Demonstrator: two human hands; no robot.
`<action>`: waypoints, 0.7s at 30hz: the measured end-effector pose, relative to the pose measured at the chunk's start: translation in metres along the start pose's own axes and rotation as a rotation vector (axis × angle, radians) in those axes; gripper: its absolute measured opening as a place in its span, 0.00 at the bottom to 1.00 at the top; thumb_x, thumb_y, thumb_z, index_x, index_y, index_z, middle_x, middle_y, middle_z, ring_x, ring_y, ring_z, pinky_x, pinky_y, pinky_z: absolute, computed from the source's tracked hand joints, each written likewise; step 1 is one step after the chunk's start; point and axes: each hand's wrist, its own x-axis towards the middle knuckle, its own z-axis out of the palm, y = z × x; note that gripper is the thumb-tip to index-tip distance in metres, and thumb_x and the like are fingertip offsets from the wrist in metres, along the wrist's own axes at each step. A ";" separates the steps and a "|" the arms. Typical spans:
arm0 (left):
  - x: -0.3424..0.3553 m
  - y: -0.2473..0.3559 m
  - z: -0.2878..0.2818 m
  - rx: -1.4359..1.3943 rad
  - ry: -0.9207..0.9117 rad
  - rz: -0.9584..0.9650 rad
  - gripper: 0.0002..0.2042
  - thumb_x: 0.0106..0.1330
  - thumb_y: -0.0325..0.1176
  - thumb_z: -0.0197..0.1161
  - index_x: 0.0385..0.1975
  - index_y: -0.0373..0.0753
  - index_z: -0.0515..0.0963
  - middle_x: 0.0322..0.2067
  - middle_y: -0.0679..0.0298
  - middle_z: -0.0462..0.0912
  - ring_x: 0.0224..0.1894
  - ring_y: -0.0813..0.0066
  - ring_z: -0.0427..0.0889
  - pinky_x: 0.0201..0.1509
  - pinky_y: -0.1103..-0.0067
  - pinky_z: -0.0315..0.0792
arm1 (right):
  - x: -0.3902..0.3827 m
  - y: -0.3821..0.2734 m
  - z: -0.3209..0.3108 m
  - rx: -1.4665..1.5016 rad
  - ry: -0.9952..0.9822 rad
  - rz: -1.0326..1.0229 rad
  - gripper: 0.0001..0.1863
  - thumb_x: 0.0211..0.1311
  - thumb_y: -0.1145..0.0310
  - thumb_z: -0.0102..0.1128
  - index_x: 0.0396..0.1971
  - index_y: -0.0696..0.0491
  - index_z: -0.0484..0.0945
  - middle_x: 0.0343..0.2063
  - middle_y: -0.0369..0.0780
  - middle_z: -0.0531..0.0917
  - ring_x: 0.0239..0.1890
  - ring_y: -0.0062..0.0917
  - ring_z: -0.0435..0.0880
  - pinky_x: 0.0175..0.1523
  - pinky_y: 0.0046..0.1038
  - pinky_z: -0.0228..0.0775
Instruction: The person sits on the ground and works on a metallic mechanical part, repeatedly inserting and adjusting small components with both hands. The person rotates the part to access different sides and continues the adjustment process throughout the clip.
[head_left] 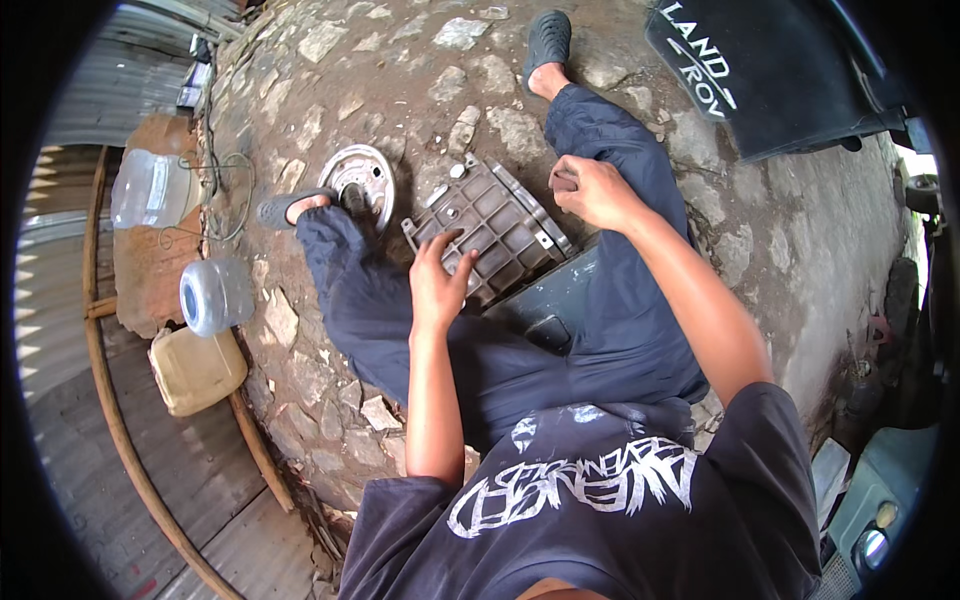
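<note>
A ribbed grey metal casing rests between my outstretched legs, on or against a dark grey-green metal piece. My left hand lies on the casing's near left part, fingers apart and bent downward. Beside the casing's right corner, my right hand is closed round a small brown object, too small to identify. A round metal plate with a central opening lies near my left foot, partly behind it.
Clear plastic jugs and a yellowish jerrycan stand at left beside wooden poles and corrugated sheeting. A black lettered flap is at upper right; a green metal body sits at lower right. The ground is uneven stone.
</note>
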 end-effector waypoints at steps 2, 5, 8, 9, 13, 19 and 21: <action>0.003 -0.012 0.007 0.108 -0.030 -0.108 0.30 0.62 0.41 0.79 0.63 0.40 0.80 0.61 0.42 0.79 0.64 0.42 0.79 0.67 0.60 0.74 | 0.007 0.028 0.036 0.055 0.109 -0.104 0.16 0.57 0.69 0.71 0.43 0.58 0.80 0.33 0.43 0.88 0.39 0.36 0.90 0.49 0.35 0.80; -0.006 -0.019 0.100 0.098 0.212 -0.315 0.35 0.61 0.42 0.79 0.69 0.41 0.75 0.67 0.42 0.74 0.71 0.42 0.71 0.73 0.58 0.68 | -0.002 0.117 0.041 0.178 0.255 0.167 0.10 0.64 0.70 0.71 0.40 0.55 0.81 0.32 0.35 0.87 0.35 0.27 0.88 0.41 0.29 0.77; -0.010 -0.066 0.104 0.192 0.437 -0.428 0.40 0.63 0.44 0.79 0.74 0.44 0.68 0.69 0.40 0.70 0.75 0.41 0.65 0.77 0.57 0.64 | 0.009 0.056 0.061 1.010 0.329 0.335 0.09 0.68 0.68 0.72 0.43 0.48 0.79 0.32 0.30 0.85 0.35 0.17 0.84 0.37 0.22 0.69; -0.008 -0.054 0.106 0.349 0.556 -0.458 0.40 0.63 0.44 0.79 0.74 0.44 0.68 0.67 0.40 0.72 0.74 0.41 0.67 0.77 0.58 0.65 | 0.013 0.049 0.067 1.191 0.423 0.384 0.10 0.69 0.68 0.72 0.44 0.47 0.79 0.31 0.30 0.84 0.35 0.16 0.84 0.37 0.22 0.68; -0.005 -0.063 0.105 -0.181 0.372 -0.753 0.41 0.65 0.59 0.73 0.71 0.39 0.71 0.57 0.38 0.84 0.61 0.38 0.82 0.69 0.59 0.72 | 0.047 0.088 0.121 0.744 0.514 0.339 0.12 0.74 0.63 0.69 0.45 0.56 0.80 0.36 0.33 0.86 0.38 0.20 0.84 0.47 0.29 0.75; -0.026 -0.106 0.120 -0.488 0.375 -0.930 0.41 0.66 0.65 0.70 0.66 0.33 0.79 0.61 0.47 0.84 0.65 0.53 0.82 0.71 0.65 0.70 | 0.034 0.074 0.138 0.237 0.559 0.283 0.26 0.77 0.45 0.59 0.47 0.58 0.77 0.40 0.54 0.86 0.47 0.55 0.84 0.54 0.48 0.72; -0.023 -0.110 0.116 -0.957 0.312 -0.963 0.40 0.73 0.65 0.64 0.71 0.34 0.74 0.66 0.56 0.80 0.64 0.60 0.80 0.69 0.66 0.71 | 0.040 0.085 0.136 0.095 0.552 0.309 0.25 0.78 0.46 0.57 0.45 0.58 0.77 0.41 0.53 0.86 0.48 0.54 0.84 0.55 0.49 0.72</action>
